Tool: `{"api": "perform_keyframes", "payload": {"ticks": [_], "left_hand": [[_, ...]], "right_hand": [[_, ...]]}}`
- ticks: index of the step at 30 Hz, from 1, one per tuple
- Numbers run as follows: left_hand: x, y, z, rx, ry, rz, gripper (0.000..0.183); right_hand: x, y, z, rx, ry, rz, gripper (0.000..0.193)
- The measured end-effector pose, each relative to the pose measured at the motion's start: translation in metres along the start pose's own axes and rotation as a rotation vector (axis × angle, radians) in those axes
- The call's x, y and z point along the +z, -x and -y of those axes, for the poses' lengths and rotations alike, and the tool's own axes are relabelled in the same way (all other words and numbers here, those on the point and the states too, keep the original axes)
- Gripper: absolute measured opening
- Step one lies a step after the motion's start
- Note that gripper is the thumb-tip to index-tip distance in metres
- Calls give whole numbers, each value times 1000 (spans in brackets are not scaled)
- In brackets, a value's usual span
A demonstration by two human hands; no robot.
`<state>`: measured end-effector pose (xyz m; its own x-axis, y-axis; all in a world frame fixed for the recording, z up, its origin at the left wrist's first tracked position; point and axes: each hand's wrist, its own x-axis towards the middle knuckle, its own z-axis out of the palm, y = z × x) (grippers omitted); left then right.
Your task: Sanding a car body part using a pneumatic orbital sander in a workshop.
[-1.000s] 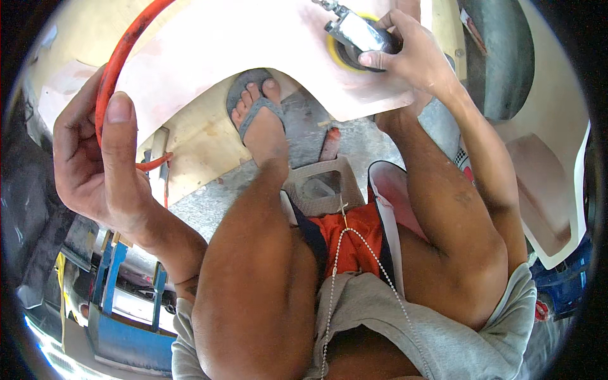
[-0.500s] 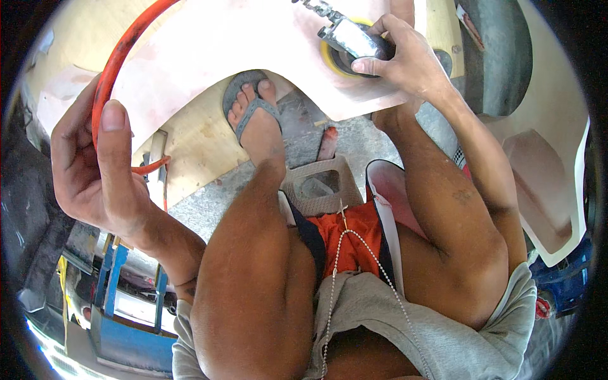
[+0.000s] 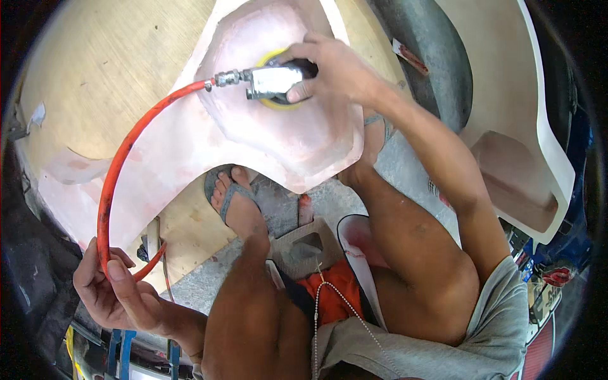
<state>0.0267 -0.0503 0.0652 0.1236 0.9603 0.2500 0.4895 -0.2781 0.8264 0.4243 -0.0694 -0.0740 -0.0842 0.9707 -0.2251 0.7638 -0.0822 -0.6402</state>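
Shiny metal sander (image 3: 275, 82), scuffed rubbery hose (image 3: 106, 196), smooth matt panel (image 3: 272, 136), grained wooden board (image 3: 120, 38), rough-looking concrete floor (image 3: 408, 171)

From the head, the fisheye looks steeply down, close over the bare legs (image 3: 415, 247) and pale panel (image 3: 209, 136).

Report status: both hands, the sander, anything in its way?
Right hand gripping sander over pale panel. Left hand holding red hose. Hose coupled to sander, arcing off leftward; no loose object visible beside the sander on the panel.
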Motion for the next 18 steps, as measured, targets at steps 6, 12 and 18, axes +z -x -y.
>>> {"api": "perform_keyframes", "payload": {"ticks": [6, 12, 18], "left_hand": [[-3, 0, 1, 9, 22, 38, 34], [1, -1, 1, 11, -3, 48, 34], [3, -1, 5, -21, 15, 30, 31]], "right_hand": [[-28, -43, -12, -133, 35, -11, 51], [-30, -47, -11, -106, -91, 72, 52], [-4, -15, -6, -23, 6, -18, 59]]}}
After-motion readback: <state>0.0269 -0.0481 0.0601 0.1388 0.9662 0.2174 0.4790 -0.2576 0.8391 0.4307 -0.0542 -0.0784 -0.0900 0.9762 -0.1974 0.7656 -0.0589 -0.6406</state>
